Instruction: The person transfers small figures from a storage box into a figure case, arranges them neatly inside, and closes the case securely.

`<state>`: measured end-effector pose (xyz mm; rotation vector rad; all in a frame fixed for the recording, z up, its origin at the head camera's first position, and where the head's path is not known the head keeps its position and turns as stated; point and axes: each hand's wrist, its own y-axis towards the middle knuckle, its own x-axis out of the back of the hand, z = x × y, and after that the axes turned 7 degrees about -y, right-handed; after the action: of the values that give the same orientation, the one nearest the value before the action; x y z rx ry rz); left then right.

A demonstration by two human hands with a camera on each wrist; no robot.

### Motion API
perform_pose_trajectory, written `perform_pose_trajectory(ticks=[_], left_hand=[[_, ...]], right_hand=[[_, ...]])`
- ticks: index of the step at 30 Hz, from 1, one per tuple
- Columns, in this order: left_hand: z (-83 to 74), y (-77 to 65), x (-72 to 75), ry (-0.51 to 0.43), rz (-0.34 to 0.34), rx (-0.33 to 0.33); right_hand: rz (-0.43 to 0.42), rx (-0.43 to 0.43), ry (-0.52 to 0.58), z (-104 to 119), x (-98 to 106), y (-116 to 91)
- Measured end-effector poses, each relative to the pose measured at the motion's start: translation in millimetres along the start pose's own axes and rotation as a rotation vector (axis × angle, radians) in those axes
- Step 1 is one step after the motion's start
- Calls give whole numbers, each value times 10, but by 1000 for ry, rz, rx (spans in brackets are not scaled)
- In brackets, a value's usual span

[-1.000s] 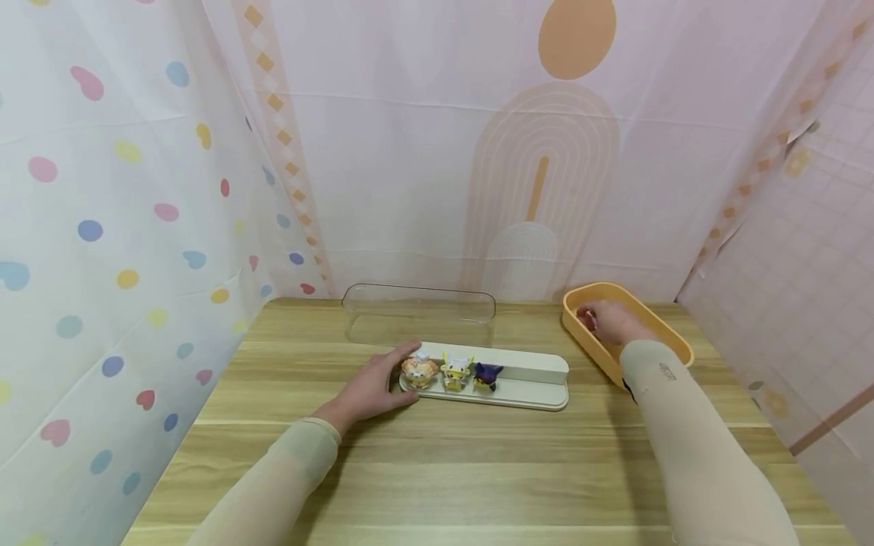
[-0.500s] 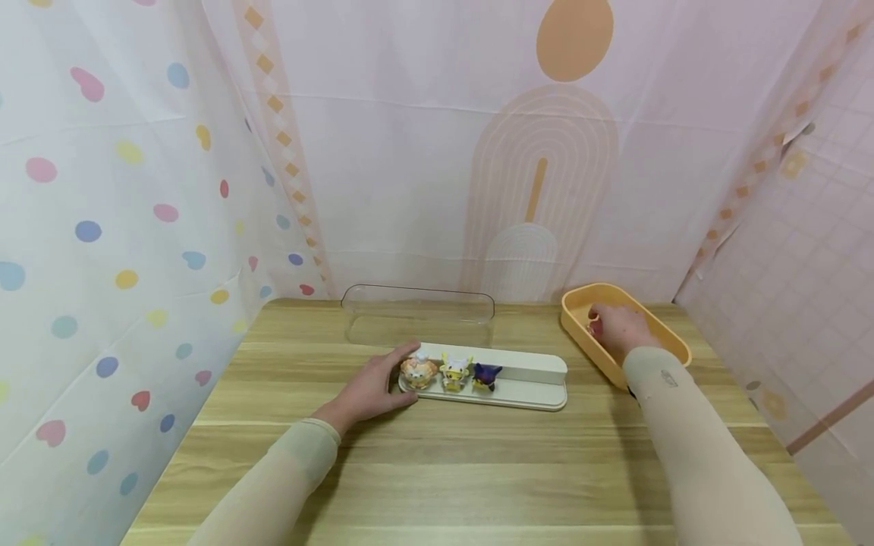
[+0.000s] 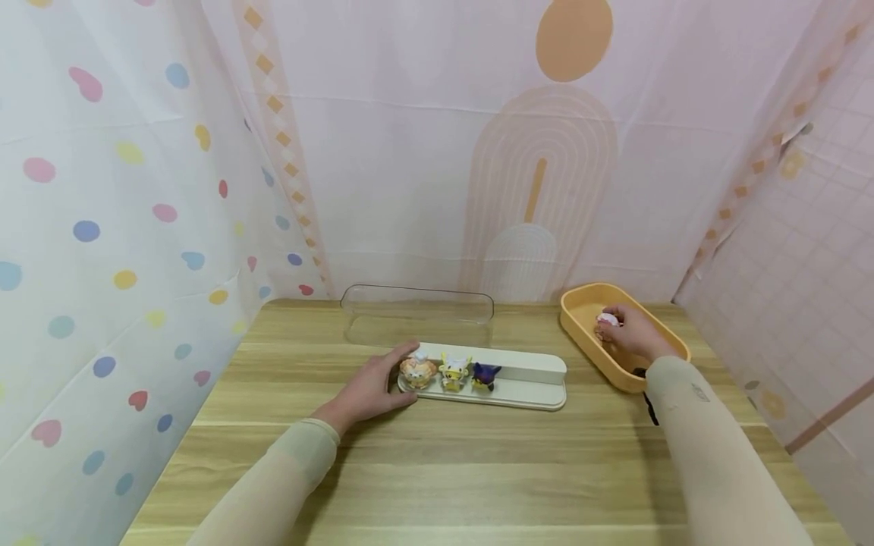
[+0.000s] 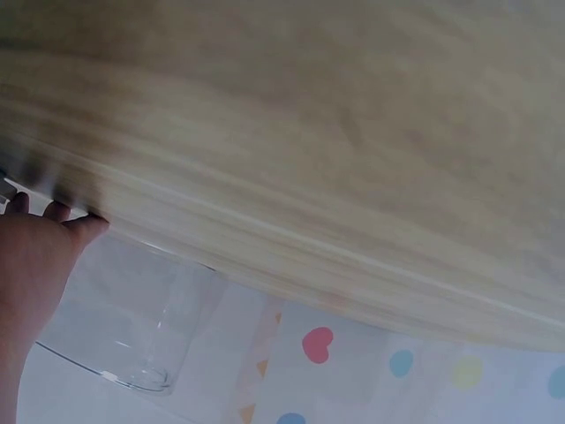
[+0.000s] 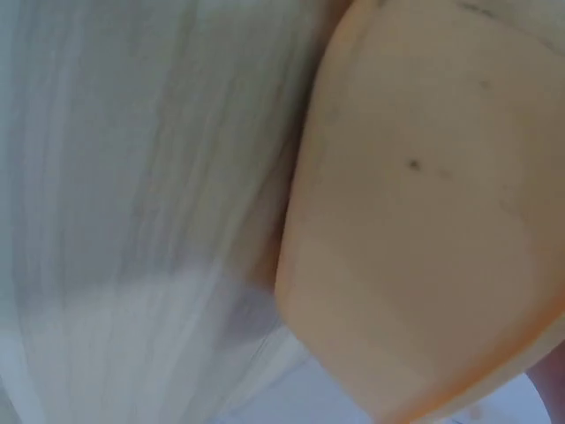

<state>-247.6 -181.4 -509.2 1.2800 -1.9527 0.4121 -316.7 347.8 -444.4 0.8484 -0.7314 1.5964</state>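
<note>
My left hand [image 3: 369,385] holds the left end of a cream stepped display base [image 3: 529,390], thumb at its front edge and fingers at the back. Three small figurines stand in a row on it: an orange one with a white top [image 3: 418,371], a yellow one in white [image 3: 454,371] and a dark purple one [image 3: 485,376]. My right hand [image 3: 635,332], inside the yellow-orange tray [image 3: 592,292], pinches a small white-and-reddish figurine [image 3: 607,321]. In the right wrist view the tray's outer wall [image 5: 424,203] hides most of that hand.
Behind the base stands a clear plastic cover [image 3: 418,309] with a dark rim, close to the back curtain [image 3: 403,189]. Curtains hang on both sides of the wooden table [image 3: 437,470]. A dark strap [image 3: 651,409] hangs below the right wrist beside the tray.
My right hand has shifted right and nearer within the tray, and the figurine at its fingertips now shows its white side. The left hand and the row of figurines stay put.
</note>
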Motion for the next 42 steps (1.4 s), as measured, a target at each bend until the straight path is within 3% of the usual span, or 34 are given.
perform_pose_trajectory(ticks=[8, 16, 24, 31, 42], left_hand=[[21, -20, 12, 17, -1, 5], [-2, -24, 7, 7, 0, 7], [-2, -1, 10, 11, 0, 15], [10, 7, 0, 22, 2, 19], [16, 5, 10, 8, 4, 21]], right_hand=[[-114, 29, -266, -19, -99, 11], [-219, 11, -392, 28, -147, -9], [-218, -56, -225, 14, -18, -30], [-246, -37, -78, 44, 156, -51], [-230, -5, 40, 387, 360, -150]])
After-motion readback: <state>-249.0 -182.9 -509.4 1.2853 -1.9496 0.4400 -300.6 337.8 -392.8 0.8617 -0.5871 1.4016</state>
